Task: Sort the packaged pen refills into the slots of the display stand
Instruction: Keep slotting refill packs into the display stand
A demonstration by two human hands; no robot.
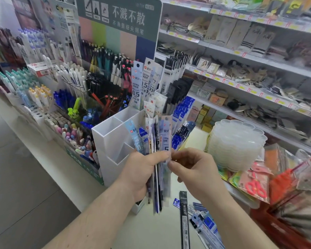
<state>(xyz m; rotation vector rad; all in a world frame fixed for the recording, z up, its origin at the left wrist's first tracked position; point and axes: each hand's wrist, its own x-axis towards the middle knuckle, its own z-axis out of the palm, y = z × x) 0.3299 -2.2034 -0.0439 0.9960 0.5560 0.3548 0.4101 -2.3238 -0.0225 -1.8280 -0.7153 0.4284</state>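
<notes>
The left hand (pixel 144 168) holds a fanned bundle of packaged refills (pixel 157 150), too many and too overlapped to count, its grip curled round them just near of the white display stand (pixel 113 141); the right hand (pixel 192 169) pinches the rightmost pack's edge. Several slots at the stand's far right hold upright packs (pixel 147 81), at least four lie loose on the worktop (pixel 151 230), and a stack of clear trays (pixel 235 142) stands right.

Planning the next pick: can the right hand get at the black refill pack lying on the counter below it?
Probably yes. The black refill pack lies uncovered on the counter just below the right hand, with nothing between them. That hand would first have to release the bundle of refill packs it is pinching.
</notes>
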